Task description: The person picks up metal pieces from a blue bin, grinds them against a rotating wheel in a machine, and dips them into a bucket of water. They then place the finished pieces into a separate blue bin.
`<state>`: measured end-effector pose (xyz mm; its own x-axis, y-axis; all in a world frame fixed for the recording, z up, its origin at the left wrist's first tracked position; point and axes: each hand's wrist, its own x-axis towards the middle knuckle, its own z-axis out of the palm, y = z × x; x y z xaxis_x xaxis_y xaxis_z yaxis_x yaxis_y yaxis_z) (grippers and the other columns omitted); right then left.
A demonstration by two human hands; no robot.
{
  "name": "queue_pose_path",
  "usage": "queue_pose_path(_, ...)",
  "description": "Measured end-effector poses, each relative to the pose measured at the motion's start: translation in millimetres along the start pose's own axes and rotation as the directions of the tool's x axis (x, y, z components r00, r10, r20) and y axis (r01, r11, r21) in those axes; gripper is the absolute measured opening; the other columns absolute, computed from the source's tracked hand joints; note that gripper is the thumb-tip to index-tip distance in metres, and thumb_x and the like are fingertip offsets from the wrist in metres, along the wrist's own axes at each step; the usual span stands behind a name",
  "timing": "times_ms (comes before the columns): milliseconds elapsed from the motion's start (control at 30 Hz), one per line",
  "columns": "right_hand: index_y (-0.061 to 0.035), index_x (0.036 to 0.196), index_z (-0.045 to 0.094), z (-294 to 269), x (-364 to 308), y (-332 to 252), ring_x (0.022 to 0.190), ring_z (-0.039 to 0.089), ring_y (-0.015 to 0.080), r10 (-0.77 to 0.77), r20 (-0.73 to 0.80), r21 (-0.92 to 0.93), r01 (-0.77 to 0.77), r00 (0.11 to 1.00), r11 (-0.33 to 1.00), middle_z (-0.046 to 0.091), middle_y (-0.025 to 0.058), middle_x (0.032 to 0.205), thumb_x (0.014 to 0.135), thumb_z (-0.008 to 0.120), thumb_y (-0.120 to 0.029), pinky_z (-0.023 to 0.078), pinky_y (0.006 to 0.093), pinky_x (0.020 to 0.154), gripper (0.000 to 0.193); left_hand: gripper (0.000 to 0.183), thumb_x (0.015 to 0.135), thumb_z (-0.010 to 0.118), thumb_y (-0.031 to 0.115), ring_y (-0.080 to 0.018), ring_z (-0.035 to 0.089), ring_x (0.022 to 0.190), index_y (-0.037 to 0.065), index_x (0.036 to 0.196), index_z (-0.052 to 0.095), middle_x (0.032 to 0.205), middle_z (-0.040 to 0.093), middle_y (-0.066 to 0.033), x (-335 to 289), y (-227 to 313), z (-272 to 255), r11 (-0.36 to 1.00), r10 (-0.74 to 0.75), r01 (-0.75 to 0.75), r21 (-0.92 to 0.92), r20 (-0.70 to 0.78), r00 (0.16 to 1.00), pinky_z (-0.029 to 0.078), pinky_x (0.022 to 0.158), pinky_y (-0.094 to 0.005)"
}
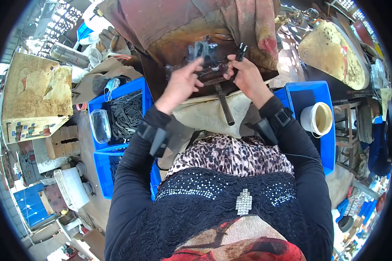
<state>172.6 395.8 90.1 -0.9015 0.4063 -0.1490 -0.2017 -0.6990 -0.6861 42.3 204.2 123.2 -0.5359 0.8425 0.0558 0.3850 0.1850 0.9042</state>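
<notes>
My right hand (250, 81) is closed around a slim black piece with bright tips (241, 51), which stands up above the fingers; its exact kind does not show. Just left of it, my left hand (181, 86) has its fingers apart, the index stretched toward the machine, slightly smeared by motion; nothing shows in it. Beyond both hands is a shiny, wet-looking metal block (201, 51) in a dark, stained recess under a reddish cloth cover (183, 19). A dark metal bar (224, 104) sticks out toward me below the hands.
To my left, a blue bin (147, 93) holds many dark strip-like parts, with a clear plastic container (100, 126) at its edge. A blue crate (307, 89) on the right holds a white bucket (316, 119). Stained machine housings (37, 87) stand at both sides.
</notes>
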Motion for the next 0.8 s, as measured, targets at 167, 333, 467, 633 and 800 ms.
queue_pose_path(167, -0.0044, 0.105, 0.063, 23, -56, -28, 0.062, 0.049, 0.0148, 0.168, -0.044, -0.665, -0.155, 0.985, 0.731, 0.051, -0.0007, 0.072, 0.091, 0.065, -0.021, 0.046, 0.0312, 0.063, 0.022, 0.044, 0.086, 0.052, -0.005, -0.0209, 0.068, 0.076, 0.006, 0.128, 0.057, 0.098, 0.067, -0.0144, 18, -24, -27, 0.928, -0.265, 0.227, -0.295, -0.098, 0.959, 0.055, 0.065, -0.0312)
queue_pose_path(333, -0.0063, 0.109, 0.068, 20, -98, -11, 0.069, 0.063, 0.0223, 0.318, 0.245, -0.917, 0.112, 0.916, 0.383, 0.070, 0.0055, 0.083, 0.083, 0.073, -0.030, 0.050, 0.0330, 0.067, 0.036, 0.042, 0.089, 0.049, -0.004, -0.0206, 0.069, 0.083, 0.009, 0.128, 0.058, 0.100, 0.069, -0.0105, 48, -98, -23, 0.968, -0.046, 0.044, 0.245, 0.002, 0.999, 0.054, 0.069, -0.0345)
queue_pose_path(467, -0.0084, 0.111, 0.067, 14, -106, -1, 0.075, 0.068, 0.0283, 0.301, 0.406, -0.914, 0.394, 0.863, 0.102, 0.071, 0.0109, 0.088, 0.077, 0.078, -0.025, 0.052, 0.0346, 0.071, 0.039, 0.041, 0.084, 0.053, -0.004, -0.0327, 0.068, 0.089, 0.007, 0.123, 0.061, 0.100, 0.069, -0.0184, 63, -108, -10, 0.748, 0.178, -0.197, 0.634, 0.094, 0.979, 0.053, 0.076, -0.0392)
queue_pose_path(633, -0.0107, 0.109, 0.068, 16, -109, 1, 0.079, 0.067, 0.0328, 0.259, 0.428, -0.903, 0.417, 0.866, 0.101, 0.069, 0.0164, 0.091, 0.076, 0.078, -0.025, 0.053, 0.0366, 0.070, 0.038, 0.045, 0.079, 0.053, -0.007, -0.0403, 0.062, 0.099, 0.008, 0.120, 0.062, 0.105, 0.064, -0.0234, 66, -123, -4, 0.816, 0.219, -0.304, 0.491, 0.224, 0.950, 0.051, 0.085, -0.0402)
queue_pose_path(800, -0.0117, 0.106, 0.068, 18, -111, 3, 0.078, 0.066, 0.0322, 0.238, 0.457, -0.884, 0.468, 0.857, 0.012, 0.069, 0.0128, 0.087, 0.077, 0.076, -0.025, 0.052, 0.0388, 0.069, 0.032, 0.046, 0.078, 0.053, -0.008, -0.0402, 0.061, 0.101, 0.009, 0.120, 0.063, 0.107, 0.064, -0.0230, 67, -128, -12, 0.807, 0.236, -0.361, 0.467, 0.305, 0.923, 0.050, 0.087, -0.0404)
